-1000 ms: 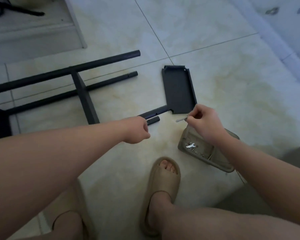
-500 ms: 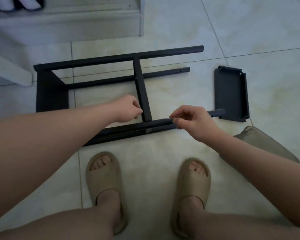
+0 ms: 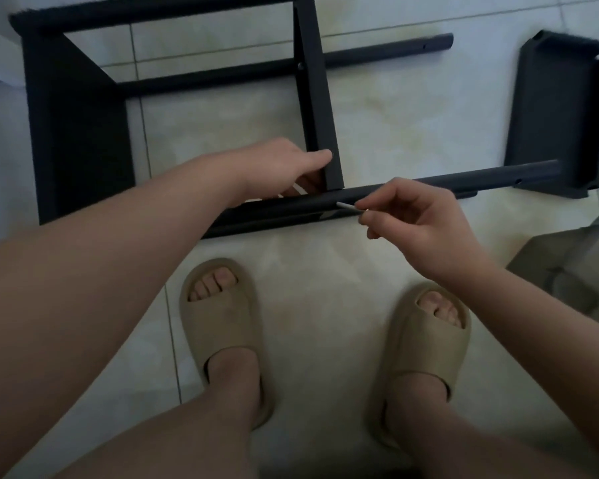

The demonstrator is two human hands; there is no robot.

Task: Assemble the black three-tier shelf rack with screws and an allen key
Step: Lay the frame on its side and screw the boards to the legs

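My left grip clasps the middle shelf of the rack, which lies sideways on the floor, bracing the joint. My right grip pinches the allen key, its tip at the front pole (presumably a screw there).

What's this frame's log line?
left hand: grips middle shelf | right hand: pinches allen key, tip at front pole | third shelf: flat on floor

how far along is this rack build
Looks done: end shelf and middle shelf sit between far pole and near pole. In hand: left hand grips the middle shelf while right hand pinches a thin silver piece at the near pole. Left: the third shelf looks unfitted, clear of the far pole's end.
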